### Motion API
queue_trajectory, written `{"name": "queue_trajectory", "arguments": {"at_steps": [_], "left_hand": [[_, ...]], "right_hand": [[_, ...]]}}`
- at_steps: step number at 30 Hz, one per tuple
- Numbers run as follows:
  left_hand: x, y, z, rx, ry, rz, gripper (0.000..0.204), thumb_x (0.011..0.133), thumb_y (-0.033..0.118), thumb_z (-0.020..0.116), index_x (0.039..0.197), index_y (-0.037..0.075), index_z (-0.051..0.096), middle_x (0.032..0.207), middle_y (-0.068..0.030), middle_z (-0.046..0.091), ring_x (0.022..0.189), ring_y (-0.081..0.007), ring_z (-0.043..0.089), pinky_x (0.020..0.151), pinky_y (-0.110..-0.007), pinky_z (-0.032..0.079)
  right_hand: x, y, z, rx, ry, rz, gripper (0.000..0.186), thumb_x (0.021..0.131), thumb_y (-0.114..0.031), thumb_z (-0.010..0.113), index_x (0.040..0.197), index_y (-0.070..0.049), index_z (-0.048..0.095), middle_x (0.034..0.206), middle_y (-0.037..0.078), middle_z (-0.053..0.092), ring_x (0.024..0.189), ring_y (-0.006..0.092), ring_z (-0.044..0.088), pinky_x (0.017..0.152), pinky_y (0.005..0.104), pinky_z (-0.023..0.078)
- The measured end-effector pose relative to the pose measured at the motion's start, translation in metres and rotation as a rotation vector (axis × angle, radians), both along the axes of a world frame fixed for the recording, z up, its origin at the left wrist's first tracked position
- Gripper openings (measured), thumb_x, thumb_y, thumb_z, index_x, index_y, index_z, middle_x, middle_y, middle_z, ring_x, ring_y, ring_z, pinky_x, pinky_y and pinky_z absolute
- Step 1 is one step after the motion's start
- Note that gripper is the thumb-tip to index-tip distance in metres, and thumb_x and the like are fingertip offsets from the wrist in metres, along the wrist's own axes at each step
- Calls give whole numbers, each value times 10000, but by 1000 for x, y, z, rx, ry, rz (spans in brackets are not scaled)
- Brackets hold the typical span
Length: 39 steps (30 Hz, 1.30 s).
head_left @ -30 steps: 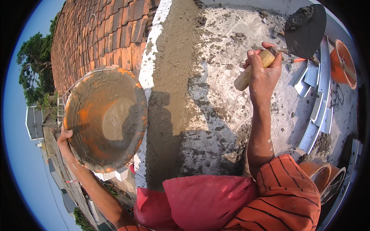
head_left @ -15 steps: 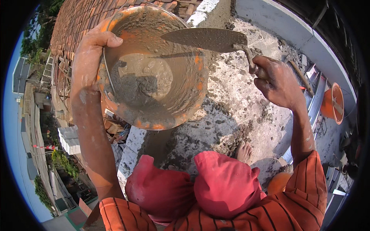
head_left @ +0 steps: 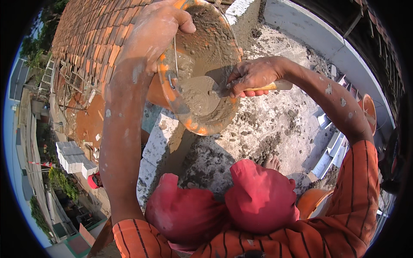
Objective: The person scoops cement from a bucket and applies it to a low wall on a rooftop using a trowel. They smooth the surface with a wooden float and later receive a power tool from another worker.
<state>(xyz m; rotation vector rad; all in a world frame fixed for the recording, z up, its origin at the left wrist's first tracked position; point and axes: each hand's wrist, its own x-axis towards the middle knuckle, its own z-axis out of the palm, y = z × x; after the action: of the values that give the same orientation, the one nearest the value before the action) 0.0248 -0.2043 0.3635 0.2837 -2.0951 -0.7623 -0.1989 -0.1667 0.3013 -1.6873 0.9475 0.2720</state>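
My left hand (head_left: 157, 34) grips the upper left rim of an orange, mortar-caked bucket (head_left: 202, 129), held tilted over a narrow white block wall (head_left: 152, 155). My right hand (head_left: 254, 75) is closed round the wooden handle of a trowel (head_left: 279, 85). The trowel's mortar-coated blade (head_left: 200, 96) is inside the bucket, among wet grey mortar (head_left: 202, 51); its edges are hard to make out against the mortar.
Left lie a tiled roof (head_left: 94, 38), white blocks (head_left: 75, 157) and a person in red headwear (head_left: 95, 180) below. Right are a pale parapet (head_left: 309, 30), metal strips (head_left: 327, 159) and two orange buckets (head_left: 368, 107). My bare foot (head_left: 272, 162) is on the mortar-spattered floor (head_left: 275, 120).
The bucket has moved up and right and is tipped more steeply. My right hand has moved left, bringing the trowel's blade down from above the rim into the bucket.
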Motion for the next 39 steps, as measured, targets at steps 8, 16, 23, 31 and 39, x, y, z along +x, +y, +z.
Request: {"name": "queue_trajectory", "arguments": {"at_steps": [8, 16, 23, 31, 39], "left_hand": [[-19, 5, 1, 583, -128, 522, 615, 655, 65, 545, 1265, -14, 547, 1104, -107, 604, 949, -203, 583, 928, -304, 440], [13, -6, 30, 959, -18, 465, 632, 672, 81, 540, 1296, -11, 508, 1173, -142, 591, 993, -237, 612, 867, -339, 524], [22, -5, 40, 974, -29, 673, 687, 639, 104, 519, 1316, -10, 478, 1159, -174, 598, 1002, -277, 629, 903, -391, 541], [54, -3, 36, 1043, -48, 685, 699, 644, 118, 551, 1320, -32, 454, 1180, -216, 586, 989, -313, 633, 887, -416, 540], [48, -8, 37, 958, -94, 685, 707, 660, 159, 569, 1325, -42, 436, 1185, -258, 576, 1019, -366, 616, 911, -452, 520]], "right_hand": [[-27, 18, -19, -110, -167, -282, 343, 922, -370, 552, 859, -40, 621, 619, -28, 516, 485, 70, 495, 419, 236, 415], [-85, 67, -19, 320, -756, -620, 207, 768, -122, 527, 954, -32, 527, 738, 16, 522, 594, 88, 541, 493, 232, 466], [-172, 90, -70, 373, -1243, -1153, 411, 705, -59, 530, 1102, 41, 500, 866, 66, 545, 597, 94, 582, 505, 215, 513], [-288, 65, -100, -587, -1050, -1737, 356, 825, -150, 585, 1131, 23, 524, 865, 34, 575, 611, 73, 539, 542, 200, 494], [-250, -71, -199, -875, 152, -2274, 555, 792, -157, 587, 1275, 31, 389, 1055, 288, 598, 976, 427, 607, 844, 493, 474]]}}
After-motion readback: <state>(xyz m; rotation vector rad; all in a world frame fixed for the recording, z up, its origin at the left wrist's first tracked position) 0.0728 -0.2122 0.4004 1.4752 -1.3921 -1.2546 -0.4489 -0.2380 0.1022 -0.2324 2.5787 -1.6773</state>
